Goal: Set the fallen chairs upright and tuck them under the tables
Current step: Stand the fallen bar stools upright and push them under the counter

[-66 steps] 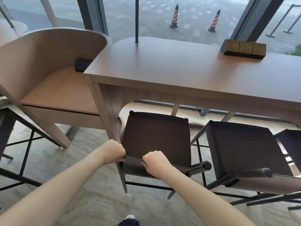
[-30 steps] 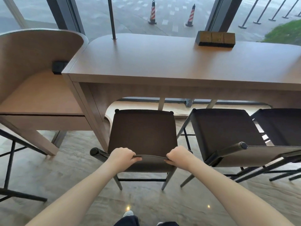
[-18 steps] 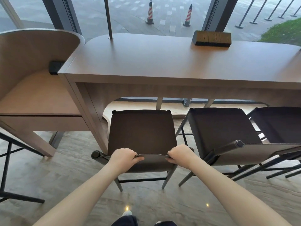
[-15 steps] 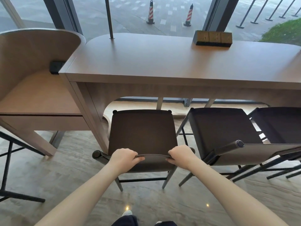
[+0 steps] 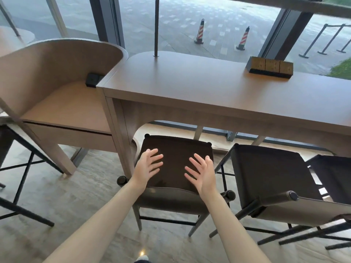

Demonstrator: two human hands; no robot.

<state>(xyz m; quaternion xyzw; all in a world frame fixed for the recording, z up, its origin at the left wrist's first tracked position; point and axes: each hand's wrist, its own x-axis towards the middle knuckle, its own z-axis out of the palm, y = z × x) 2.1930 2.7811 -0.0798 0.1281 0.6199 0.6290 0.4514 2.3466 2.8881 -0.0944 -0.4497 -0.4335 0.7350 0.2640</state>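
A dark-seated chair (image 5: pixel 175 149) stands upright in front of me, its front edge just under the long wooden table (image 5: pixel 199 90). My left hand (image 5: pixel 149 164) and my right hand (image 5: pixel 201 172) hover over the seat with fingers spread, holding nothing. The chair's low backrest (image 5: pixel 171 196) lies below my wrists. A second dark chair (image 5: pixel 266 171) stands upright to the right, partly under the same table, and a third one (image 5: pixel 334 173) shows at the right edge.
A curved wooden booth desk (image 5: pixel 57 76) adjoins the table on the left, with black metal chair legs (image 5: pixel 20 179) below it. A wooden block holder (image 5: pixel 269 67) and a thin pole (image 5: pixel 156 27) stand on the table. Glass windows run behind.
Both hands have let go of the chair's backrest and lifted forward over the seat with fingers spread. My view has shifted so the table sits further right.
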